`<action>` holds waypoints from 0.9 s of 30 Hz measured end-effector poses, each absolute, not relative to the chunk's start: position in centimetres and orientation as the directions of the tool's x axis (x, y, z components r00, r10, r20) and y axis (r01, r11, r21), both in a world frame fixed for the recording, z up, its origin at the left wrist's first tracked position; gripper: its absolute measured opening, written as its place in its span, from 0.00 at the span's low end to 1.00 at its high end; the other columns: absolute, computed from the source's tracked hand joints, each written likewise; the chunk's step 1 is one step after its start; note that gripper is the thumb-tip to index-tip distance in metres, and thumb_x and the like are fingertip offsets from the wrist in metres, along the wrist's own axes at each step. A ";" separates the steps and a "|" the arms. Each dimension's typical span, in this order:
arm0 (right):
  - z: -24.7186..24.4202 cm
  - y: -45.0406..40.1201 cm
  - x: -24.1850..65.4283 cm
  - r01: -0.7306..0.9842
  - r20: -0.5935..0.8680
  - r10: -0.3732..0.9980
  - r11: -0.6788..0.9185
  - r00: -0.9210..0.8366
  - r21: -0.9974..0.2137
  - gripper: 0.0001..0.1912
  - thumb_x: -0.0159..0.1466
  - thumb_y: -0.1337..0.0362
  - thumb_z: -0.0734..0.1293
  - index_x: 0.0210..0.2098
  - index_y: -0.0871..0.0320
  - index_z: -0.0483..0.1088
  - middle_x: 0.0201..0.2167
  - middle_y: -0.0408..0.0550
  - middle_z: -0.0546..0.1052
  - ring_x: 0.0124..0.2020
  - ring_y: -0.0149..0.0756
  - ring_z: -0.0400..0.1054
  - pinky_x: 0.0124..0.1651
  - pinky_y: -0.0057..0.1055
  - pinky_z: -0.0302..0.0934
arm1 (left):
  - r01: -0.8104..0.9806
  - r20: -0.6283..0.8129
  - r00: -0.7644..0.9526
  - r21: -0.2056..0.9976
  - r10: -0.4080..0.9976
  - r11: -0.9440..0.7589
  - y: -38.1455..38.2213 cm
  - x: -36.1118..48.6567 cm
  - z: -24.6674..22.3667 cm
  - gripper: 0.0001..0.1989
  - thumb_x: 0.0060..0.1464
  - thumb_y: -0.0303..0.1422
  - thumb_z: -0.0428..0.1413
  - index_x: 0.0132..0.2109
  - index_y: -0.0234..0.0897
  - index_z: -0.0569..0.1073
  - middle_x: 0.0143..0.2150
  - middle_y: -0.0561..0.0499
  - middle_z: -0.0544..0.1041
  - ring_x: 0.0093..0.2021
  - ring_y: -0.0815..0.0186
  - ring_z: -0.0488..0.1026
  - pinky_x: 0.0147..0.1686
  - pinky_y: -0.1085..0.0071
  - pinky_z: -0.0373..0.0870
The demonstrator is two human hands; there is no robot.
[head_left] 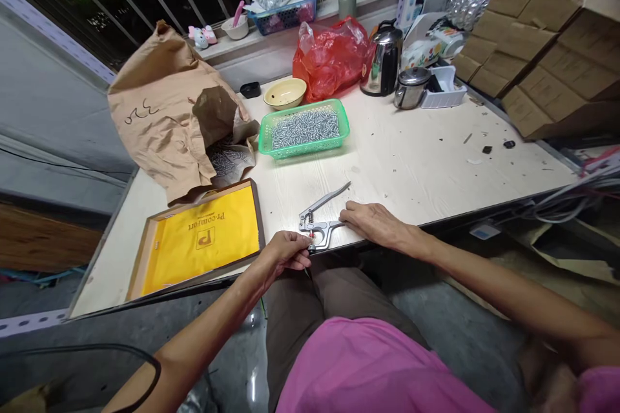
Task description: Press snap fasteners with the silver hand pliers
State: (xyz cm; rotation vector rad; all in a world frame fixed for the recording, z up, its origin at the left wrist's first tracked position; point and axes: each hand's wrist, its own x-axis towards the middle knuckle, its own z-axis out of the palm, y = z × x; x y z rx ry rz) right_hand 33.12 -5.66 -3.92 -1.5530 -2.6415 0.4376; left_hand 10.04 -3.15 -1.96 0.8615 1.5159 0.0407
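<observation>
A grey metal hand tool (321, 227) with two spread handles and a small spring lies at the table's front edge. My left hand (289, 250) is at the tool's lower end, thumb and fingers pinched together beside a small red part; what they hold is too small to make out. Fingers of my right hand (362, 219) are closed around the end of the tool's lower handle. The upper handle points up and to the right, untouched. Beyond the tool, a green plastic basket (304, 151) holds many small silvery metal pieces.
At left, a framed tray (261, 226) holds yellow material (181, 248), with a torn brown paper bag (162, 113) behind it. Along the back stand a cream bowl (285, 93), a red plastic bag (329, 61), a kettle (385, 61) and a metal pot (411, 88). Cartons (547, 71) are stacked at right.
</observation>
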 end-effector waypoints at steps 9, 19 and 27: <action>-3.9 -6.2 33.4 0.802 0.002 0.835 0.529 -0.550 -0.278 0.08 0.65 0.72 0.55 0.39 0.58 0.64 0.36 0.48 0.68 0.31 0.32 0.58 0.31 0.30 0.43 | 0.494 -0.853 0.149 0.502 0.499 0.710 -2.9 9.8 -2.1 0.09 0.50 0.33 0.60 0.34 0.32 0.70 0.20 0.55 0.72 0.20 0.69 0.74 0.18 0.79 0.67; -3.5 -4.1 34.0 0.805 -0.060 0.823 0.532 -0.564 -0.263 0.15 0.63 0.59 0.64 0.48 0.57 0.65 0.49 0.55 0.67 0.45 0.42 0.62 0.40 0.33 0.54 | 0.536 -0.841 0.198 0.524 0.504 0.662 -2.5 9.8 -2.2 0.13 0.48 0.37 0.62 0.30 0.32 0.68 0.19 0.55 0.72 0.20 0.69 0.74 0.19 0.78 0.68; -4.4 0.2 34.1 0.757 -0.071 0.764 0.614 -0.641 -0.221 0.46 0.50 0.39 0.67 0.58 0.63 0.58 0.53 0.62 0.65 0.51 0.53 0.58 0.50 0.45 0.54 | 0.524 -0.844 0.179 0.517 0.506 0.677 -2.6 9.8 -2.2 0.11 0.50 0.35 0.61 0.33 0.31 0.70 0.19 0.54 0.72 0.19 0.69 0.74 0.19 0.78 0.68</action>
